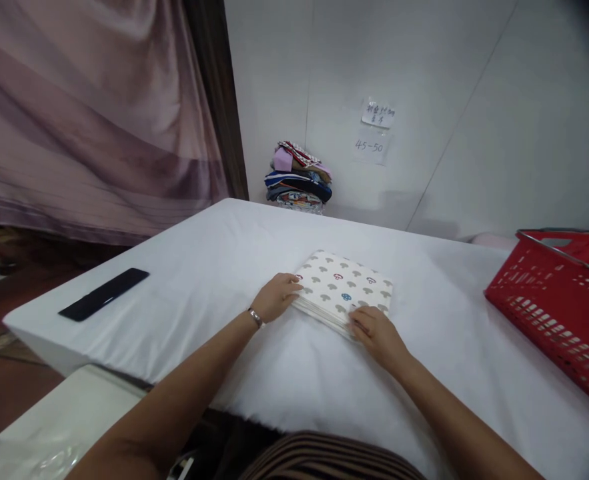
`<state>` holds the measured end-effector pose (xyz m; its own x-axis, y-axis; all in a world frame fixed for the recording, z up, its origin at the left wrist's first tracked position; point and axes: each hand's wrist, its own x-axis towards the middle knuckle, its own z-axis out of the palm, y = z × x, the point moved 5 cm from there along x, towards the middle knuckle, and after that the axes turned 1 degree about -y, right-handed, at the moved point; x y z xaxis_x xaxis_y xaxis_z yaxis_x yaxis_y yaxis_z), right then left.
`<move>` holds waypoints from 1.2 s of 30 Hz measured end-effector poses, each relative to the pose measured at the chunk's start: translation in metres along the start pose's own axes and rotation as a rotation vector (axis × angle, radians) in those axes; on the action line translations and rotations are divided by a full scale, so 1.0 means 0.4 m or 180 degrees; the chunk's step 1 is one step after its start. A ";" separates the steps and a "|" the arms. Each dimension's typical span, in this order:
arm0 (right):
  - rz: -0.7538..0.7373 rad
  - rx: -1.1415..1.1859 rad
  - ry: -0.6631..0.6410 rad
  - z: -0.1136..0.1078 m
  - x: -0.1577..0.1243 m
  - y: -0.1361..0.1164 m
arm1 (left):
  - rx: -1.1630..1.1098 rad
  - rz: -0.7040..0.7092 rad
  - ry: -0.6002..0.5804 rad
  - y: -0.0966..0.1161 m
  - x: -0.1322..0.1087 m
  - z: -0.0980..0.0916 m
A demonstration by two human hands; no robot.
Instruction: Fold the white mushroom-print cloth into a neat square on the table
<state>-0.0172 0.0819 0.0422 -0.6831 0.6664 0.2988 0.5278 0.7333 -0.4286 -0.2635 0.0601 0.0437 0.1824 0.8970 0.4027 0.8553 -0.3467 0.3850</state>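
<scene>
A neatly folded white cloth (339, 283) with grey, red and blue mushroom-like prints lies on the white-covered table (194, 293). Several folded layers show along its near edge. My left hand (277, 297), with a bracelet at the wrist, grips the cloth's left corner between thumb and fingers. At the near right edge, my right hand (378, 337) is curled with its fingertips closed on the cloth. The undersides of the layers in both hands are hidden.
A red plastic basket (559, 307) with a metal handle stands at the right. On the left lies a flat black object (104, 293). Folded fabrics (299, 177) are piled beyond the far edge, by the wall with paper signs (371, 145). A pinkish curtain (99, 120) hangs left.
</scene>
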 end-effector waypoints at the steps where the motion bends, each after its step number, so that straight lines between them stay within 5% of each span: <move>1: -0.0034 -0.0118 -0.0078 0.003 0.007 -0.008 | 0.0097 0.0111 -0.0085 0.007 0.002 0.004; 14: -0.0243 -0.0741 -0.0290 0.027 0.034 -0.044 | 0.0619 0.0477 -0.0608 0.037 0.015 0.021; 36: -0.0251 -0.0996 -0.0392 0.051 0.057 -0.055 | 0.1056 0.0921 -0.0530 0.069 0.018 0.053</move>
<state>-0.0547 0.0784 0.0411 -0.7737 0.5987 0.2073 0.5872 0.8005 -0.1202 -0.2282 0.0628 0.0395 0.4882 0.8176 0.3053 0.8618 -0.5069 -0.0208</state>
